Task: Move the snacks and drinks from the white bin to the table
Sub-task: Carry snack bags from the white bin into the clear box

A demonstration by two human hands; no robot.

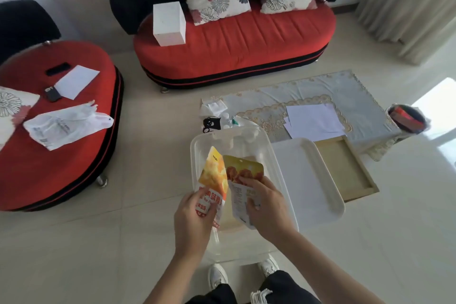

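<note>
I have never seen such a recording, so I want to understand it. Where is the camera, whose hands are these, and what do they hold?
There is no machine here. One camera sits on a person's head and looks down, so the two bare hands are that person's own. The left hand grips an orange snack packet; the right hand grips a yellow snack packet. Both packets are over the white bin, which stands on the floor. Beside it lie a white lid and a wooden tray. Behind them is the cloth-covered table, with white papers on it.
</note>
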